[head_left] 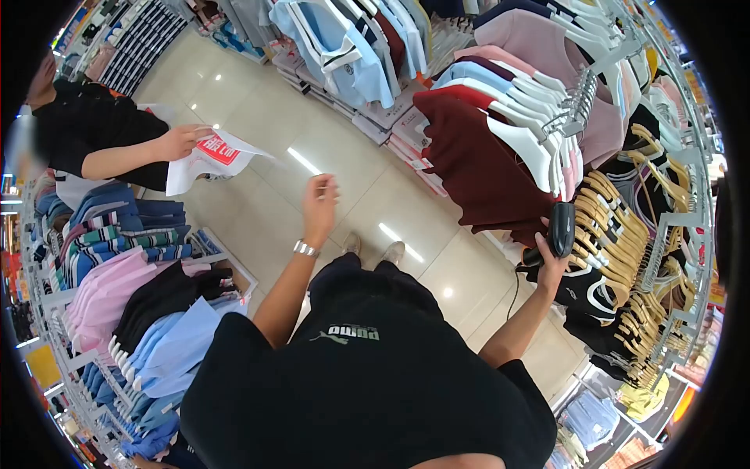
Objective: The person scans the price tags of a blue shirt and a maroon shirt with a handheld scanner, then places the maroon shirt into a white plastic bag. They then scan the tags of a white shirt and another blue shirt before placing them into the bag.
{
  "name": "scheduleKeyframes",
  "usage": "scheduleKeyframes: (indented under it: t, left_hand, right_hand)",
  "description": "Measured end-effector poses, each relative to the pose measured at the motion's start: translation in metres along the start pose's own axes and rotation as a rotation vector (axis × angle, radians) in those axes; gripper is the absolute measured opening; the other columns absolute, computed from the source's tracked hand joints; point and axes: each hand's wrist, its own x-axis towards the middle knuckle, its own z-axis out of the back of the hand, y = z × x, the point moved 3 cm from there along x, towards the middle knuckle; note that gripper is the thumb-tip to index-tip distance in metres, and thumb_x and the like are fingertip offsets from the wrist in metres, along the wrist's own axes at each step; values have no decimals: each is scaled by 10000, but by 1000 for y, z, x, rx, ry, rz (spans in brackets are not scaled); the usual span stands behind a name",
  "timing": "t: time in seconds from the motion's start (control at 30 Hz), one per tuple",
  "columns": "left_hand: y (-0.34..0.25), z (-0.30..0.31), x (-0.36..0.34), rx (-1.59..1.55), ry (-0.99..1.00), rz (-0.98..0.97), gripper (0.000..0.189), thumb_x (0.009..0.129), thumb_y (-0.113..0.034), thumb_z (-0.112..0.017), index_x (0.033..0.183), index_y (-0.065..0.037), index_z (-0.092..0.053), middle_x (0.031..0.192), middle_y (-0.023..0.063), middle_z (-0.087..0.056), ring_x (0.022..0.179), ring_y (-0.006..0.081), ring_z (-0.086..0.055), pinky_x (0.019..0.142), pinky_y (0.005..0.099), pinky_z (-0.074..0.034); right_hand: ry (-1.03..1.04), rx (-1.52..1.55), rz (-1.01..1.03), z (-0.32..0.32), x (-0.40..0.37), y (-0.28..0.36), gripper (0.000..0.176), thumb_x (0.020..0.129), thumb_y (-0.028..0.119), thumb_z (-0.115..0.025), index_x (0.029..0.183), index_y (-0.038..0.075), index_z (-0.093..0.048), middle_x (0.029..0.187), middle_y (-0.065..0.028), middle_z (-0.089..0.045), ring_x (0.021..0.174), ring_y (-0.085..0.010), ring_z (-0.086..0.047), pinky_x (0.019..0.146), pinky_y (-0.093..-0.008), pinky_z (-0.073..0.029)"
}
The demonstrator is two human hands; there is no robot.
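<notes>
- The black handheld barcode scanner [561, 227], right of centre, is clamped in the right hand [549, 270] beside the dark maroon shirts on white hangers [476, 164].
- A steady, square aim at a tag would likely suit best.
- The left hand [320, 199], mid-frame, is empty, its fingers loosely apart.
- At upper left, another person's hand [178, 142] holds a white plastic bag with red print [215, 156].

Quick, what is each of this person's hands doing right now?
Left hand: open, raised in front, nothing visible in it.
Right hand: closed around a black handheld scanner.
</notes>
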Motion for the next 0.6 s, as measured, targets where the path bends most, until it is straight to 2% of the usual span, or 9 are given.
scheduleKeyframes:
  t: [0.13,0.23,0.33,0.43,0.47,0.53,0.6]
  left_hand:
    - [17,59,30,33,-221,-33,244,969,-194,-643,1153,-50,-573,1018,68,-619,831,146,-626,634,274,-544]
    - [23,93,49,-7,-389,-29,328,939,-207,-687,1172,-24,-546,1053,89,-584,885,163,-609,713,303,-541]
    - [24,108,61,158,-453,-116,429,909,-232,-728,1207,2,-526,1084,103,-549,918,200,-591,823,344,-517]
    - [12,103,68,284,-500,-181,550,888,-257,-755,1277,35,-498,1174,133,-534,930,231,-579,924,360,-472]
    - [4,100,73,351,-493,-241,563,891,-264,-750,1288,47,-499,1177,140,-553,931,239,-594,912,356,-481]
    - [-6,97,82,486,-485,-353,591,896,-279,-742,1308,70,-501,1182,154,-592,934,256,-624,888,348,-499]
    - [2,102,97,262,-391,-133,538,918,-277,-714,1269,92,-541,1129,160,-644,915,258,-662,863,350,-512]
  right_hand:
    - [-13,-86,-19,-11,3,14,573,799,34,-759,1334,-8,-558,1175,-65,-675,992,-109,-563,910,-271,-430]
    - [-29,-123,-31,-21,4,20,561,805,52,-758,1328,-7,-562,1164,-73,-681,1081,-145,-580,986,-300,-405]
    - [-53,-150,-13,-24,2,21,529,814,49,-748,1311,-5,-574,1160,-74,-683,1119,-167,-582,1037,-324,-386]
    - [-59,-169,-14,-27,0,20,521,818,43,-742,1309,-4,-574,1161,-76,-683,1114,-166,-583,1034,-319,-385]
    - [-97,-160,1,-29,0,21,488,801,14,-761,1262,-14,-603,1111,-67,-702,1020,-132,-604,961,-294,-438]
    - [-113,-159,1,-33,-1,23,487,802,12,-762,1261,-16,-603,1114,-68,-701,1020,-131,-603,962,-294,-437]
    - [-122,-137,-12,-35,-3,20,496,802,1,-762,1269,-20,-597,1121,-75,-702,1026,-138,-605,964,-295,-436]
